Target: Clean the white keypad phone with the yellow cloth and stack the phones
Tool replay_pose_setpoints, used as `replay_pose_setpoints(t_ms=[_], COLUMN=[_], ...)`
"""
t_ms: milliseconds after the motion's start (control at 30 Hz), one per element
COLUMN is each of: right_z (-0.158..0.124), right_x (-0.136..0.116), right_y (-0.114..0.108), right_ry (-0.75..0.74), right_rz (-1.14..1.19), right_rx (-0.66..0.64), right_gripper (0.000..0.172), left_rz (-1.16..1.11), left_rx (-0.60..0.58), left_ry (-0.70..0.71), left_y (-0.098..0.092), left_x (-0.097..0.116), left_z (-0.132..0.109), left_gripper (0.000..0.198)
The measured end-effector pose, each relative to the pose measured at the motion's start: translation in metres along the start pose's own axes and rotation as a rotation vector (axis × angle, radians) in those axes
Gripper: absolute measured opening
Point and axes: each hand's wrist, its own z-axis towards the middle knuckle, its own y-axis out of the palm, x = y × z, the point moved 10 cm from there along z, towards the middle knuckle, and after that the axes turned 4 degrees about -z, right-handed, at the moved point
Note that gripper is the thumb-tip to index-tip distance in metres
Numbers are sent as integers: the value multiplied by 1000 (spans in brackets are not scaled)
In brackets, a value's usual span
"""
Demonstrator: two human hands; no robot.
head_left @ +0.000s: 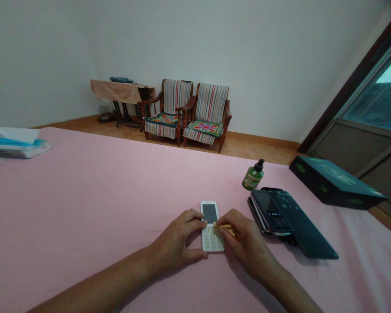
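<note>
A white keypad mobile phone (212, 241) lies face up on the pink cloth, its dark screen away from me. My left hand (182, 239) steadies it from the left side, fingertips on its upper face and edge and thumb by its lower left corner. Between the thumb and fingers of my right hand (244, 239) are thin yellowish sticks with a whitish tip, which look like cotton swabs (227, 228). That tip meets the phone just below the screen, at the top of the keypad.
Right of my hands, a dark keypad phone (272, 213) tops a small stack beside a dark flat panel (308, 224). Behind stand a green spray bottle (253, 176) and a black box (335, 180). A tissue pack (16, 148) lies far left. Two wooden chairs (203, 113) stand by the wall.
</note>
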Motion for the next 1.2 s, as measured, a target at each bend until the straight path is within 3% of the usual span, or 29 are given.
replay_pose_setpoints(t_ms=[67,167,367,500,600,767,967,1200], right_z=[5,5,-12,-6,7,10,-3,-17], right_x=[5,4,-23,-28,-23,-23,-37,-35], right_y=[3,15,25,32,28,33,42,44], right_ry=[-9,-52,-143,-150,-156,-168,-179,-147], right_rz=[-51,-99,-99,-35,-63,-52,-111,-132], right_rx=[83,84,-49,-169,-87,-43,-132,-184], right_gripper=[12,15,20,20,18,18,20,21], left_rz=[-12,-24,-23,-30,-33,-32,-90,-58], left_rx=[-2,-1,11,9,9,34,-13,-12], left_ry=[9,25,48,59,25,-43,29,24], left_y=[0,-1,0,-1,-2,-4,0,0], left_x=[2,5,3,8,9,3,10,11], left_z=[1,1,1,2,2,1,3,3], left_gripper=[57,59,59,53,54,77,54,44])
